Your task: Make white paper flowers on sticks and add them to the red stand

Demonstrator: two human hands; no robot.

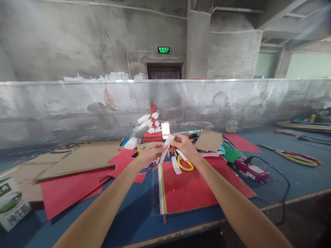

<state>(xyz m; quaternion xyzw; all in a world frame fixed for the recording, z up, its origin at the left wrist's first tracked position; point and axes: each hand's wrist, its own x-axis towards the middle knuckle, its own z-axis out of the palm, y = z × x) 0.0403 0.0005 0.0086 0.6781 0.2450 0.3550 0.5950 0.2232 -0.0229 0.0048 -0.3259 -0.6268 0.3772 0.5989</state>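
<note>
Both my hands are raised close together over the far end of a red sheet stack (191,193). Between them is a narrow white paper strip (168,140). My left hand (150,153) pinches the strip at its left side, while my right hand (184,146) pinches it from the right. Below the fingers, another white strip (176,166) lies on the red stack. Beside it are the yellow handles of scissors (186,166), their blades hidden. Just behind my hands stand a small red box (152,137) with white paper flowers (149,123) and a lit phone screen (166,132).
Cardboard (82,160) and red paper (69,187) cover the left side, near a white-green carton (12,205). At right lie a purple device (252,170) with a black cable and yellow-red-handled scissors (297,156). A perforated metal screen (124,103) borders the table's back.
</note>
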